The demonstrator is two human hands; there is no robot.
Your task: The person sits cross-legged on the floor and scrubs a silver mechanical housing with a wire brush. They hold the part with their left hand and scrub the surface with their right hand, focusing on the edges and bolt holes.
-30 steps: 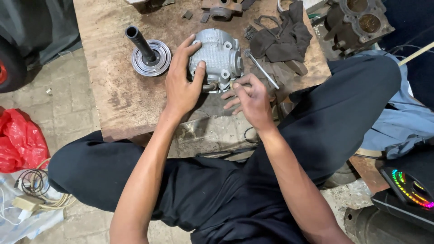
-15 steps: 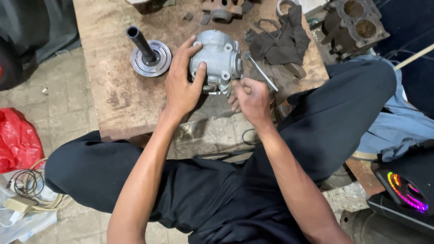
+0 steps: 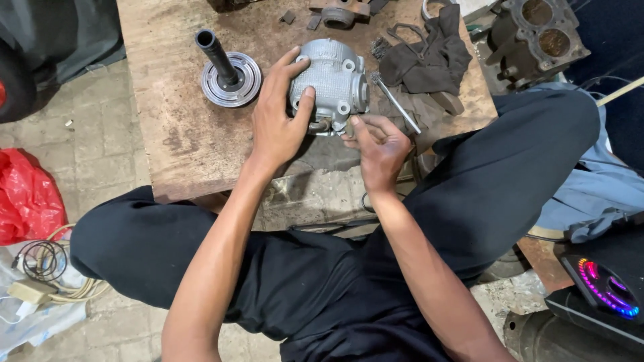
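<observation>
Grey ribbed cast-metal housing (image 3: 332, 84), bolt holes, under left hand (image 3: 278, 124).

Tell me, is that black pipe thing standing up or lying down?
Standing up. The shaft rises from its round disc, which lies flat on the board.

Shafted metal disc (image 3: 229, 77), dark rag (image 3: 429, 57), engine block (image 3: 537, 37), red plastic bag (image 3: 27, 198), coiled cable (image 3: 43, 261)

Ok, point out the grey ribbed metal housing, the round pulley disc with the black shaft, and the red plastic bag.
Grey ribbed metal housing (image 3: 333, 77), head view, ribbed top.
Round pulley disc (image 3: 231, 84), head view, grooved face.
Red plastic bag (image 3: 27, 198), head view, middle.
</observation>
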